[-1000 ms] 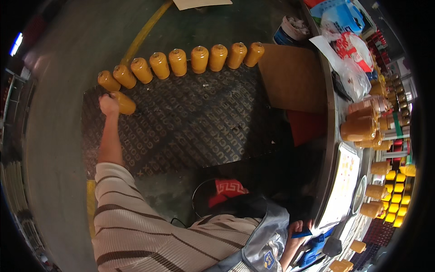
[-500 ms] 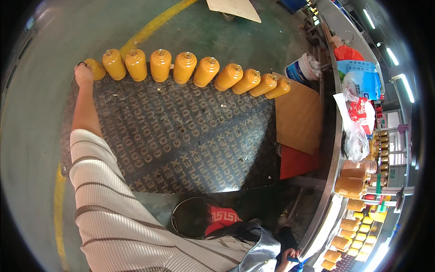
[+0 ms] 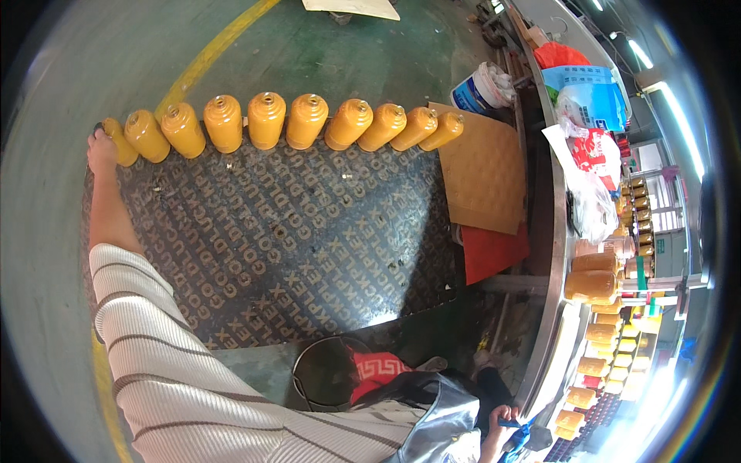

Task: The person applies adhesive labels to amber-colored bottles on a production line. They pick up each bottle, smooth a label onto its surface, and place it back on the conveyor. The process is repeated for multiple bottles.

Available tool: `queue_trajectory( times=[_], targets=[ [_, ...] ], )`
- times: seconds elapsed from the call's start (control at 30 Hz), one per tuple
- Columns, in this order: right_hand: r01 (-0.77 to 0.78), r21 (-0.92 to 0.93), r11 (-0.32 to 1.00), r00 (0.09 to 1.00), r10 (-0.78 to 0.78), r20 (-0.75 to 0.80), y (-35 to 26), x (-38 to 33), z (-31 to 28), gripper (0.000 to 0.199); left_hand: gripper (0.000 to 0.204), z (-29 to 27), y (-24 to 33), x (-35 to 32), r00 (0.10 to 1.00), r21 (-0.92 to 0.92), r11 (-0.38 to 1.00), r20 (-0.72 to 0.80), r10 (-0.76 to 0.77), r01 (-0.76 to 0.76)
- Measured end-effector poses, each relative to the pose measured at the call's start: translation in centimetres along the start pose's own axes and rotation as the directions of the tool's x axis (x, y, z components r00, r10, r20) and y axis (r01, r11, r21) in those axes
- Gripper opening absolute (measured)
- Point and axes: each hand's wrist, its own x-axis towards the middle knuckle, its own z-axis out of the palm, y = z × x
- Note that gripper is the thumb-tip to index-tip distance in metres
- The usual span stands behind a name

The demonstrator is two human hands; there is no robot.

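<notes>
A row of glossy amber-yellow bottles (image 3: 266, 123) with narrow necks stands along the far edge of a dark printed board (image 3: 293, 231). My left arm, in a cream striped sleeve, reaches to the row's left end. There my left hand (image 3: 101, 152) is closed on the upper outer side of the leftmost bottle (image 3: 122, 143), which is upright but leans in the wide view. Low at the right, beside the bench edge, my right hand (image 3: 500, 426) is closed around a blue object (image 3: 515, 436) whose kind I cannot make out.
A long bench (image 3: 561, 216) on the right holds plastic bags (image 3: 590, 154) and more amber containers (image 3: 590, 285). Brown cardboard (image 3: 486, 174) and a red sheet (image 3: 494, 251) lie by the board. A white-and-blue bucket (image 3: 475, 91) stands beyond; a wire hoop (image 3: 296, 370) is nearby.
The view has shifted, so the row sits farther left. The leftmost bottle, tilted under my left hand before, now stands more upright in line. More of my right hand and the blue object shows.
</notes>
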Motion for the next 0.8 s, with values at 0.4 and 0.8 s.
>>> queue_trajectory(
  times=[0.4,0.8],
  targets=[
    [-0.017,0.514,0.858,0.938,0.191,-0.288,2.9,-2.6,7.6,0.036,0.019,-9.9,14.5,-18.6,0.845,-0.282,0.828,-0.396,0.359,-0.484],
    [-0.415,0.426,0.804,0.831,0.526,-0.183,2.0,-7.1,11.7,0.015,0.038,-15.5,27.9,-28.9,0.770,-0.292,0.740,0.020,0.638,-0.606]
  ],
)
